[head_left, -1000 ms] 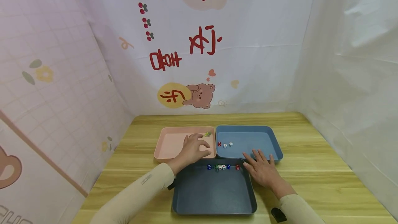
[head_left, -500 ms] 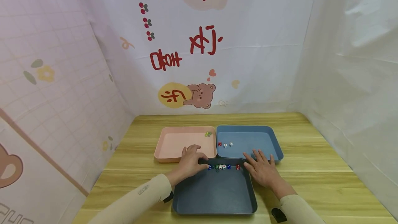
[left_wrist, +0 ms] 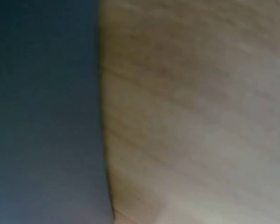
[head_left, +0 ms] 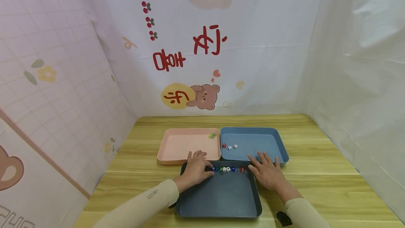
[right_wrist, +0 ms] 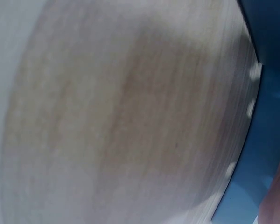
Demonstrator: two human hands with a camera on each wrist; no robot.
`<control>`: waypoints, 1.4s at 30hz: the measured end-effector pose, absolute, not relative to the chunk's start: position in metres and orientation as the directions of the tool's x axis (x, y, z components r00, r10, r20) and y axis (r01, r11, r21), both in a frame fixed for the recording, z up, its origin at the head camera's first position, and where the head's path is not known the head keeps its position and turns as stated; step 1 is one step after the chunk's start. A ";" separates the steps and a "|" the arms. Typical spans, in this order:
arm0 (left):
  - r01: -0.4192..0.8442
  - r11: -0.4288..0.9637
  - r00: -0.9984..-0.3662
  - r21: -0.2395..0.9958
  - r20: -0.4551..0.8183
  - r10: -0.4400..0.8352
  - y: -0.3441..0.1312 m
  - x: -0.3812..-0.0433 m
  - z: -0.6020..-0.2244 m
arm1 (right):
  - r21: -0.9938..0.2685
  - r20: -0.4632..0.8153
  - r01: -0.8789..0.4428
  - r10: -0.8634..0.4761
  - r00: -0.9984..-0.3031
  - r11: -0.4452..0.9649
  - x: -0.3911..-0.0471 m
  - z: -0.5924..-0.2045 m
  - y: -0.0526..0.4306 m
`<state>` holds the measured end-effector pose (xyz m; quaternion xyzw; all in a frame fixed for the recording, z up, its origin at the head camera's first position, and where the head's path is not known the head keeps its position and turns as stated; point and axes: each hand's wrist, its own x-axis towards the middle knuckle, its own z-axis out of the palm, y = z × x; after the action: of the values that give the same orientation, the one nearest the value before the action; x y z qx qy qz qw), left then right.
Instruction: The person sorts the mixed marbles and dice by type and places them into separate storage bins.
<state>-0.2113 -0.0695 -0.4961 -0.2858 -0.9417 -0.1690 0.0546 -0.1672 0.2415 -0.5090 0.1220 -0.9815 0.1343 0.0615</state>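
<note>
In the head view my left hand [head_left: 196, 171] reaches over the left back corner of the dark tray [head_left: 218, 200]. Its thumb and index finger pinch a blue die [head_left: 213, 169] at the left end of a row along the tray's back wall. Green dice [head_left: 220, 171], white dice [head_left: 226, 169], another blue die [head_left: 233, 169] and a red die [head_left: 242, 169] make up the rest of that row. My right hand [head_left: 268, 175] lies with spread fingers at the dark tray's right back corner, fingertips over the front rim of the blue tray [head_left: 259, 143].
Behind the dark tray stands a pink tray [head_left: 183, 145] with yellow-green dice [head_left: 212, 135] in its right back corner. The blue tray beside it holds a red die [head_left: 224, 146] and two white dice [head_left: 232, 147]. White printed sheets [head_left: 259, 62] enclose the wooden table [head_left: 316, 171].
My left hand has come back from over the pink tray to the dark tray, and its thumb and index finger have closed in around the blue die. The right hand has stayed in place.
</note>
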 end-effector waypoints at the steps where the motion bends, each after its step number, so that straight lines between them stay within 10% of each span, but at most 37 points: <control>1: 0.557 0.779 -0.830 0.287 0.202 0.519 -0.069 -0.211 -0.497 | -0.249 0.154 -0.256 -0.223 -0.963 0.934 -0.167 -0.509 0.242; 42: 0.571 0.773 -0.821 0.278 0.211 0.530 -0.068 -0.215 -0.501 | -0.260 0.169 -0.260 -0.221 -0.960 0.930 -0.167 -0.512 0.242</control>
<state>-0.2149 -0.0683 -0.5013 -0.2930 -0.9395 -0.1669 0.0602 -0.1673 0.2421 -0.5122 0.1228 -0.9799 0.1413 0.0683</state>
